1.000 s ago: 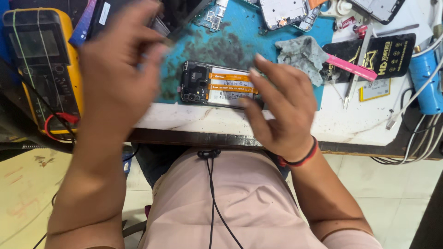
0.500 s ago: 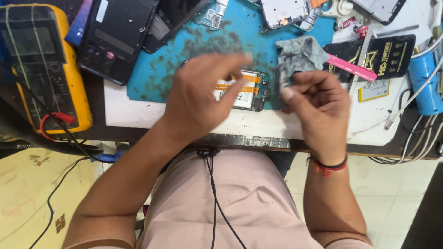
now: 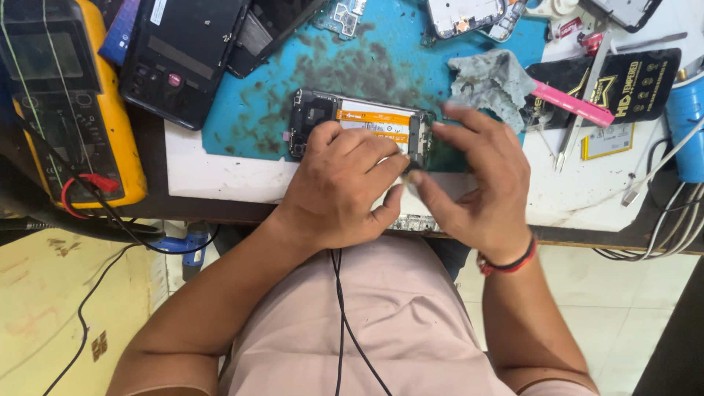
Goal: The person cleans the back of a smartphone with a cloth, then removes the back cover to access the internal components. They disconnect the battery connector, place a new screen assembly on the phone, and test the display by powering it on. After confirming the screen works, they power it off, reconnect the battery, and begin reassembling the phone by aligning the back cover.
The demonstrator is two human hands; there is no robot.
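An opened phone (image 3: 367, 117) with its back off, showing a battery with an orange stripe, lies on a stained blue mat (image 3: 381, 59). My left hand (image 3: 341, 187) rests over the phone's near edge with its fingers curled. My right hand (image 3: 480, 183) is at the phone's right end. The fingertips of both hands meet on a small dark part (image 3: 412, 170) just below that end; I cannot tell what the part is. A red and black band sits on my right wrist.
A yellow multimeter (image 3: 66, 95) with red and black leads stands at the left, a black phone (image 3: 183, 59) beside it. A grey cloth (image 3: 491, 81), a pink tool (image 3: 572, 103), tweezers (image 3: 576, 128) and a black packet (image 3: 631, 84) lie to the right. Cables (image 3: 660, 220) hang off the right edge.
My left hand has come down from above the mat onto the phone. My right hand has moved in, so both hands now meet at the phone's right end.
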